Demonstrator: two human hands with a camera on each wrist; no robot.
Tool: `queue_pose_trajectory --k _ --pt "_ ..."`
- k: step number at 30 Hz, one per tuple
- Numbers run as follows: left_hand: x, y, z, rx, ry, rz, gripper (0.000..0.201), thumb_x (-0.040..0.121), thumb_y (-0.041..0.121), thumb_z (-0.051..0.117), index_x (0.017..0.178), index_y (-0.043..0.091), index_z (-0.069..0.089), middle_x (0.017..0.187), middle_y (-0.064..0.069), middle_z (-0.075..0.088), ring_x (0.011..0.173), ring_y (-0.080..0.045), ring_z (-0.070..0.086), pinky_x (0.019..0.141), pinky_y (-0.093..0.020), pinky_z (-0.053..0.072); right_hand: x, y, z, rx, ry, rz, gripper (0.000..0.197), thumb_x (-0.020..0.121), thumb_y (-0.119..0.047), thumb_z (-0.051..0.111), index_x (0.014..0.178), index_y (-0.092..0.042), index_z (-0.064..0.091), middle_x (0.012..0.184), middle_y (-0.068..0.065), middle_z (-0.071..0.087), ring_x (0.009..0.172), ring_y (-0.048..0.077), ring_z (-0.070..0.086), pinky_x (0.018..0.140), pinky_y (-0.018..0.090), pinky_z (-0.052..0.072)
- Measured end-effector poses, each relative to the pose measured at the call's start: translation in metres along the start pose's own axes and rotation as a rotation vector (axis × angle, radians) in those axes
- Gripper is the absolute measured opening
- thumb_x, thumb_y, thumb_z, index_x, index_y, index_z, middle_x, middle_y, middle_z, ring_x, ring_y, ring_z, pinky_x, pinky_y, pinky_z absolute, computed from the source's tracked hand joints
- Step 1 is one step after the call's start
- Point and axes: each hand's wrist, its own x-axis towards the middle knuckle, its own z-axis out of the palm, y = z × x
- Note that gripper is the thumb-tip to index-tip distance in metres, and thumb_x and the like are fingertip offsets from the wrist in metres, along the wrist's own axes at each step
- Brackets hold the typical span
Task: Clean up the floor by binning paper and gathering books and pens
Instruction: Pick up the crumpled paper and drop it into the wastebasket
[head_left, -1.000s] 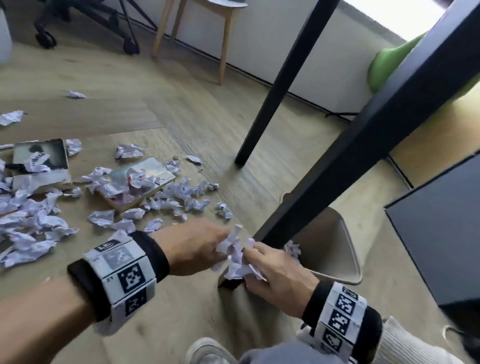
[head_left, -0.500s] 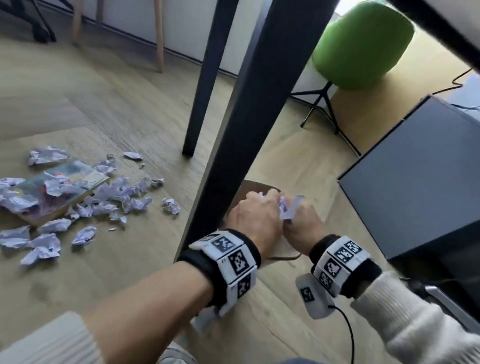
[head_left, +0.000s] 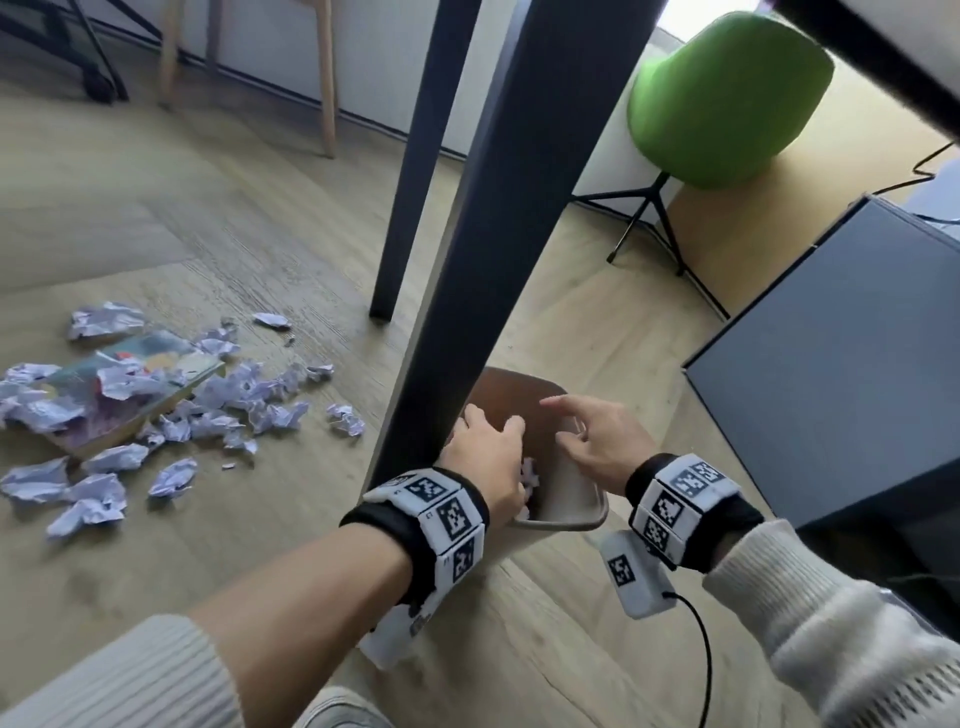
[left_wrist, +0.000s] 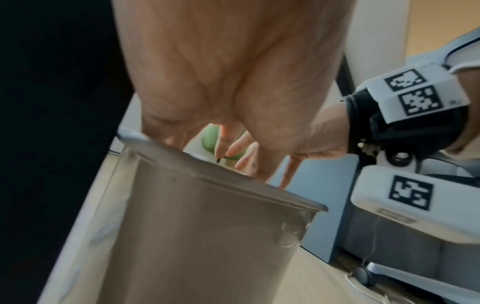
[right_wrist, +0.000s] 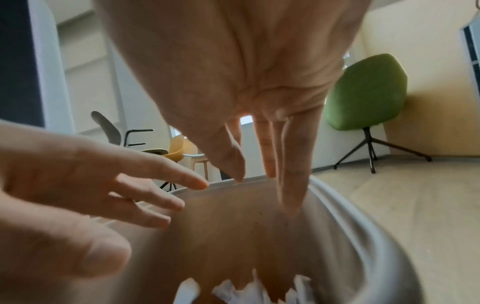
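Note:
A grey-brown bin (head_left: 566, 499) stands on the floor behind a black table leg. Both my hands hover over its mouth with fingers spread and hold nothing: the left hand (head_left: 488, 447) at its left rim, the right hand (head_left: 597, 436) at its right. Crumpled white paper (right_wrist: 249, 290) lies at the bottom of the bin (right_wrist: 350, 236). In the left wrist view the bin's outer wall (left_wrist: 202, 236) fills the lower frame. More crumpled paper balls (head_left: 249, 405) litter the floor to the left, around and on a colourful book (head_left: 130, 384).
A thick black table leg (head_left: 498, 218) rises right beside my left hand, a second one (head_left: 410, 171) behind it. A grey cabinet (head_left: 831, 364) stands to the right, a green chair (head_left: 727, 98) behind it. Wooden chair legs (head_left: 324, 78) stand at the back left.
Both hands carried a bunch of crumpled paper from the floor to the bin. They have now let go of it and spread their fingers; the paper lies in the bin.

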Motion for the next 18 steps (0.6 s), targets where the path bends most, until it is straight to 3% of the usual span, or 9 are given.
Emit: queue_pose_trajectory --k 2,4,7,9,11,15,18 --pt "-0.015 -0.002 -0.003 -0.031 0.082 0.100 0.031 0.089 0.023 0.052 0.117 0.012 0.044 0.120 -0.013 0.040 0.106 -0.034 0.054 0.089 -0.042 0.048 -0.013 -0.011 -0.004 -0.007 0.108 -0.075 0.022 0.086 -0.016 0.058 0.104 -0.024 0.069 0.090 -0.007 0.069 0.070 0.005 0.054 0.079 0.035 0.054" --pt "-0.038 -0.014 -0.004 -0.037 0.116 0.241 0.025 0.090 0.022 0.049 0.113 0.012 0.047 0.119 -0.009 0.045 0.103 -0.031 0.056 0.088 -0.042 0.049 -0.028 -0.027 0.000 -0.004 0.155 -0.175 0.008 0.085 -0.022 0.061 0.084 -0.024 0.068 0.074 -0.011 0.067 0.064 0.005 0.057 0.069 0.033 0.053" --pt "-0.074 -0.052 -0.007 -0.006 0.109 0.438 0.027 0.089 0.022 0.046 0.115 0.016 0.052 0.118 -0.003 0.050 0.099 -0.022 0.055 0.086 -0.037 0.048 -0.056 -0.060 0.015 0.001 0.072 -0.263 0.024 0.082 -0.042 0.060 0.066 -0.025 0.055 0.055 -0.012 0.053 0.054 0.007 0.050 0.055 0.027 0.045" --pt "-0.097 -0.089 -0.017 0.099 0.150 0.494 0.026 0.083 0.021 0.041 0.102 0.019 0.059 0.105 0.001 0.056 0.087 -0.017 0.056 0.076 -0.031 0.050 -0.068 -0.087 0.032 0.014 0.001 -0.315 0.034 0.079 -0.053 0.056 0.058 -0.029 0.046 0.049 -0.014 0.044 0.049 0.006 0.044 0.050 0.018 0.037" --pt "-0.113 -0.127 -0.030 0.191 0.176 0.386 0.031 0.077 0.020 0.035 0.091 0.021 0.063 0.093 0.003 0.060 0.075 -0.017 0.058 0.067 -0.028 0.047 -0.070 -0.116 0.051 0.010 -0.069 -0.369 0.033 0.080 -0.053 0.055 0.057 -0.032 0.046 0.049 -0.016 0.044 0.050 0.002 0.045 0.052 0.012 0.033" --pt "-0.127 -0.200 -0.058 0.423 -0.010 -0.072 0.026 0.089 0.018 0.043 0.112 0.020 0.055 0.116 -0.002 0.053 0.110 -0.024 0.052 0.092 -0.039 0.038 -0.062 -0.182 0.085 -0.005 -0.236 -0.454 0.024 0.087 -0.048 0.054 0.085 -0.025 0.061 0.071 -0.015 0.058 0.066 0.002 0.053 0.066 0.022 0.047" --pt "-0.135 -0.244 -0.080 0.532 -0.158 -0.298 0.018 0.090 0.015 0.048 0.106 0.013 0.056 0.120 -0.009 0.058 0.116 -0.029 0.053 0.096 -0.046 0.039 -0.041 -0.233 0.114 -0.076 -0.297 -0.503 0.024 0.089 -0.046 0.051 0.103 -0.028 0.057 0.093 -0.011 0.061 0.085 0.010 0.054 0.079 0.030 0.048"
